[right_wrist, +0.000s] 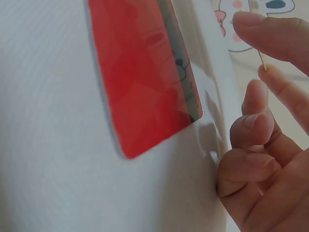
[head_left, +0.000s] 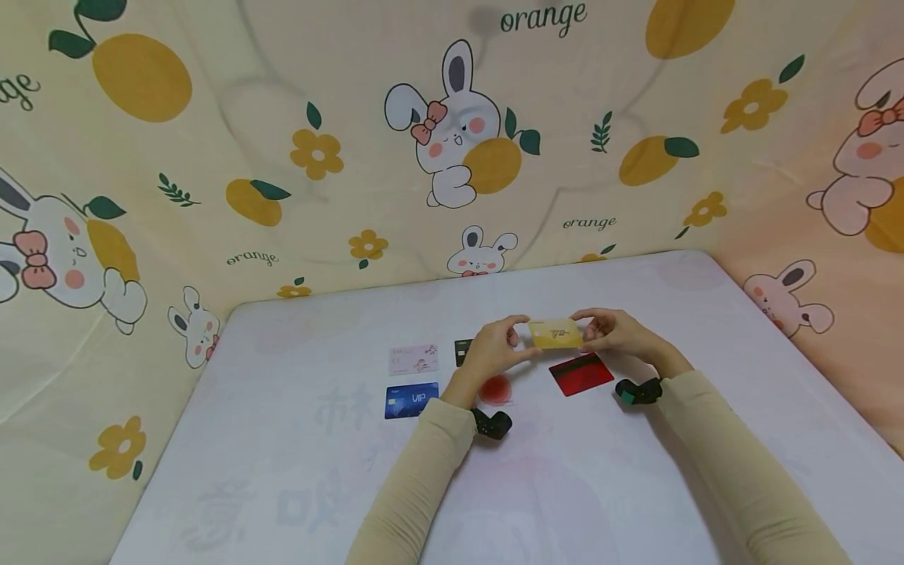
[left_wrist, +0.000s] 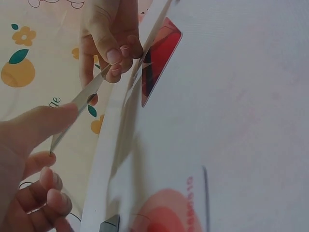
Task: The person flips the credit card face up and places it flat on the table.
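Note:
A yellow bank card (head_left: pixel 555 333) is held up above the far half of the table, its printed face toward the head camera. My left hand (head_left: pixel 492 351) pinches its left edge between thumb and forefinger, and my right hand (head_left: pixel 619 336) pinches the right edge the same way. In the left wrist view the card (left_wrist: pixel 79 106) appears nearly edge-on between the two hands. Just below it on the table lies a red card (head_left: pixel 582 374) with a dark stripe, slightly turned. Under my left forearm is a pale card with a red circle (head_left: pixel 496 389), partly covered.
Left of my arms lie a pink card (head_left: pixel 413 360) and a blue VIP card (head_left: pixel 411 400). A black card (head_left: pixel 462 351) is mostly hidden behind my left hand. Behind the white table (head_left: pixel 282 439) hangs a patterned curtain (head_left: pixel 339 94). Each wrist wears a black camera.

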The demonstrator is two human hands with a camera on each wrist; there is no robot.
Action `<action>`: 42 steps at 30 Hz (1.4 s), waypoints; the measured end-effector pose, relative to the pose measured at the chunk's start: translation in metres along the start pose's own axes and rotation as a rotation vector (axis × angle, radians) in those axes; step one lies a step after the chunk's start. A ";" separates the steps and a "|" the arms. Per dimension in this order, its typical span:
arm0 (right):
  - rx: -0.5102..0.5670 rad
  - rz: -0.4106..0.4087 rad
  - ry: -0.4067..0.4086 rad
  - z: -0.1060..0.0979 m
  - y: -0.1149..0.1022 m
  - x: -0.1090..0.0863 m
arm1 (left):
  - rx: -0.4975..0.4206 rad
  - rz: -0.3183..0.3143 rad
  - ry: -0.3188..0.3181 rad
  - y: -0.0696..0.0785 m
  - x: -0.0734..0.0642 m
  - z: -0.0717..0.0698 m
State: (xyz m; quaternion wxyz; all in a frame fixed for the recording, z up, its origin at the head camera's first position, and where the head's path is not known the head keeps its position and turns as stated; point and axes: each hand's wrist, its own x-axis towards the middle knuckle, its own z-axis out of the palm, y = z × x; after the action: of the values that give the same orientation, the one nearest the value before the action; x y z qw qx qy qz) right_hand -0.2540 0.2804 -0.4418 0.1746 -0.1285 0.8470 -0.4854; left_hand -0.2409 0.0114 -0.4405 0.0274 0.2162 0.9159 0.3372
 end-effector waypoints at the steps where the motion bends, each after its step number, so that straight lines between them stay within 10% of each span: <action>1: 0.001 0.003 -0.003 0.000 0.000 0.000 | 0.012 -0.006 -0.005 0.000 0.000 0.001; 42: -0.067 0.061 0.015 0.006 0.005 0.010 | 0.206 -0.146 -0.137 -0.004 0.006 0.005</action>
State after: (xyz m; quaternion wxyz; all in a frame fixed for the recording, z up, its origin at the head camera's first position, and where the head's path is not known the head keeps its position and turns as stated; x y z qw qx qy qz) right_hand -0.2610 0.2743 -0.4503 0.1787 -0.1049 0.8677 -0.4519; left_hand -0.2470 0.0148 -0.4461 0.0922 0.1730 0.9549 0.2228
